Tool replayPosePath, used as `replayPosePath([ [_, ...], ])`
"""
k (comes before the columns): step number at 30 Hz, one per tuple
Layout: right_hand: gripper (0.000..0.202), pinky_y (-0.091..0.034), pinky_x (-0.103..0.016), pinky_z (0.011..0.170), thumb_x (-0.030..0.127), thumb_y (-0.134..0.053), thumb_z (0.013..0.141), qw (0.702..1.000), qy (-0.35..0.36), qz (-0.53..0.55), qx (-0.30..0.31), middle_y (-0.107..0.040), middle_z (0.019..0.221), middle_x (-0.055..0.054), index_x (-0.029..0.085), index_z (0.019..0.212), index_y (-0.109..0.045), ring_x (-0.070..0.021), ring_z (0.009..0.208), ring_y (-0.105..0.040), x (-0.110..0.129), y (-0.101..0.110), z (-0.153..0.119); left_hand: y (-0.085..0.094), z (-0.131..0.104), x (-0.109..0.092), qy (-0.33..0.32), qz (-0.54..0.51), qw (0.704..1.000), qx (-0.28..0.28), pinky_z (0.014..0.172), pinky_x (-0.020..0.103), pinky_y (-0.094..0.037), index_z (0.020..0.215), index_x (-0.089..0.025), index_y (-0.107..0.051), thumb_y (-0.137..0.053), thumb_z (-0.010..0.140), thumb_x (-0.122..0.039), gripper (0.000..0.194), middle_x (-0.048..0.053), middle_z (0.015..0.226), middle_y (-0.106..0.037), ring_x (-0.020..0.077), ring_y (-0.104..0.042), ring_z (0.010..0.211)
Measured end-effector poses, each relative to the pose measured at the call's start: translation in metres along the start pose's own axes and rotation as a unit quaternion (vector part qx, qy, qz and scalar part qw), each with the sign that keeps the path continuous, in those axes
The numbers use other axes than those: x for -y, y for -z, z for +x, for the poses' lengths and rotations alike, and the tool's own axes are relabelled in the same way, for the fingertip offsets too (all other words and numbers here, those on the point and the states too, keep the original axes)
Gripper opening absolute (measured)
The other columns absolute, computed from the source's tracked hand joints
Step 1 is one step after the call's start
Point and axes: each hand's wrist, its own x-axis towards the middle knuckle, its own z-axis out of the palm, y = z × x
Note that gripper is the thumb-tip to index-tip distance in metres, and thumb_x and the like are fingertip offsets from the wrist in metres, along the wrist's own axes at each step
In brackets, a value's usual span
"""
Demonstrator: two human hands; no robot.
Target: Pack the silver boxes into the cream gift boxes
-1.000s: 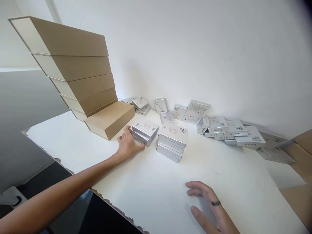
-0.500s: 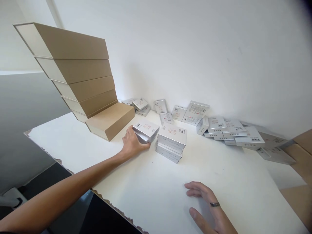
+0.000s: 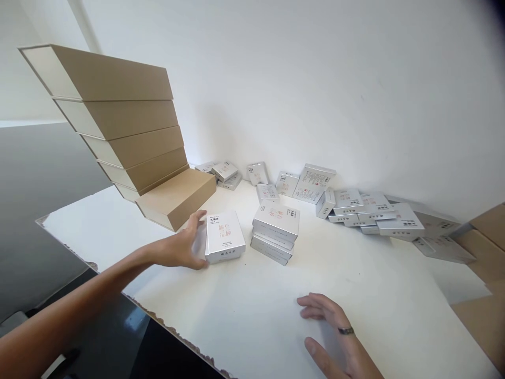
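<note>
Beside the left edge of a small silver box [image 3: 225, 233] is my left hand [image 3: 179, 243]. Its thumb and fingers are spread in a C shape, close to the box's two left corners; whether the fingertips touch it I cannot tell. Another silver box seems to lie under this one. Just to the right stands a short stack of silver boxes [image 3: 275, 227], the upper ones slightly turned from the lower. At the front of the white table [image 3: 252, 316], my right hand [image 3: 331, 331] hovers with fingers and thumb apart, holding nothing. It wears a dark ring.
Tall tan cardboard boxes [image 3: 130, 118] are stacked at the left, with one tan box [image 3: 179, 195] lying in front. Several silver boxes [image 3: 315, 181] lie along the wall, and a heap of them [image 3: 366, 208] sits at the right. Brown cartons [image 3: 487, 247] stand at the right edge.
The silver box pair beside my left hand has turned and shifted left, toward me, away from the short stack. My left hand has moved left and loosened from it. My right hand stays put.
</note>
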Motion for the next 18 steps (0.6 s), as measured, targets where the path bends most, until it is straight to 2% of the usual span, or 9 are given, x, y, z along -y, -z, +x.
replayPosePath([
  [2, 0.046, -0.044, -0.033, 0.104, 0.063, -0.037, 0.099, 1.000, -0.001, 0.002, 0.022, -0.039, 0.142, -0.003, 0.038, 0.136, -0.023, -0.0170, 0.125, -0.045, -0.003, 0.001, 0.001, 0.026, -0.007, -0.006, 0.035, 0.071, 0.996, 0.044, 0.093, 0.047, -0.052, 0.153, -0.028, -0.015, -0.087, 0.047, -0.047, 0.129, 0.022, 0.149, -0.043, 0.0421, -0.050, 0.131],
  [4, 0.047, -0.042, -0.036, 0.107, 0.062, -0.036, 0.099, 1.000, 0.002, -0.002, 0.029, -0.038, 0.143, -0.004, 0.037, 0.137, -0.021, -0.0180, 0.126, -0.044, -0.006, 0.002, 0.001, 0.054, -0.008, -0.022, 0.061, 0.145, 0.984, 0.079, 0.093, 0.048, -0.050, 0.152, -0.032, -0.025, -0.089, 0.043, -0.047, 0.127, 0.017, 0.140, -0.054, 0.0417, -0.054, 0.127],
  [6, 0.047, -0.042, -0.037, 0.108, 0.062, -0.036, 0.100, 1.000, 0.003, -0.004, 0.028, -0.038, 0.143, -0.004, 0.037, 0.137, -0.021, -0.0180, 0.127, -0.043, -0.007, 0.003, 0.001, 0.076, 0.004, -0.045, 0.057, 0.171, 0.981, 0.070, 0.094, 0.043, -0.049, 0.144, -0.032, -0.042, -0.085, 0.051, -0.047, 0.104, 0.011, 0.130, -0.062, 0.0362, -0.058, 0.122],
  [8, 0.046, -0.043, -0.035, 0.107, 0.061, -0.037, 0.100, 1.000, 0.006, 0.002, 0.026, -0.038, 0.142, -0.004, 0.037, 0.137, -0.021, -0.0176, 0.126, -0.044, -0.006, 0.003, 0.001, 0.088, 0.030, -0.071, 0.041, 0.176, 0.983, 0.029, 0.092, 0.037, -0.048, 0.130, -0.028, -0.054, -0.077, 0.066, -0.045, 0.071, 0.007, 0.124, -0.066, 0.0304, -0.062, 0.116],
  [10, 0.045, -0.043, -0.033, 0.106, 0.058, -0.038, 0.101, 1.000, 0.016, 0.009, 0.020, -0.041, 0.141, -0.004, 0.037, 0.137, -0.023, -0.0171, 0.124, -0.046, -0.005, 0.001, 0.000, 0.086, 0.069, -0.093, 0.037, 0.195, 0.980, -0.008, 0.089, 0.036, -0.048, 0.120, -0.022, -0.059, -0.070, 0.078, -0.042, 0.048, 0.008, 0.118, -0.067, 0.0273, -0.064, 0.108],
  [12, 0.042, -0.043, -0.033, 0.104, 0.055, -0.038, 0.101, 0.999, 0.042, 0.019, -0.006, -0.044, 0.138, -0.003, 0.037, 0.137, -0.026, -0.0170, 0.121, -0.048, -0.003, -0.002, 0.000, 0.074, 0.115, -0.108, 0.022, 0.210, 0.977, -0.022, 0.091, 0.039, -0.048, 0.117, -0.020, -0.060, -0.069, 0.084, -0.041, 0.041, 0.009, 0.118, -0.066, 0.0267, -0.063, 0.105],
  [15, 0.040, -0.044, -0.034, 0.101, 0.052, -0.039, 0.102, 0.995, 0.080, 0.031, -0.051, -0.048, 0.134, -0.004, 0.036, 0.137, -0.029, -0.0175, 0.115, -0.052, -0.005, -0.006, 0.000, 0.050, 0.178, -0.115, 0.004, 0.229, 0.973, -0.039, 0.093, 0.046, -0.051, 0.122, -0.016, -0.058, -0.064, 0.092, -0.037, 0.038, 0.010, 0.124, -0.061, 0.0251, -0.061, 0.108],
  [18, 0.039, -0.045, -0.034, 0.099, 0.049, -0.041, 0.102, 0.994, 0.101, 0.024, -0.044, -0.051, 0.131, -0.005, 0.035, 0.137, -0.030, -0.0176, 0.112, -0.055, -0.010, -0.007, 0.003, 0.031, 0.220, -0.113, -0.006, 0.222, 0.972, -0.076, 0.095, 0.049, -0.052, 0.128, -0.017, -0.056, -0.061, 0.095, -0.035, 0.038, 0.011, 0.131, -0.057, 0.0261, -0.059, 0.113],
])
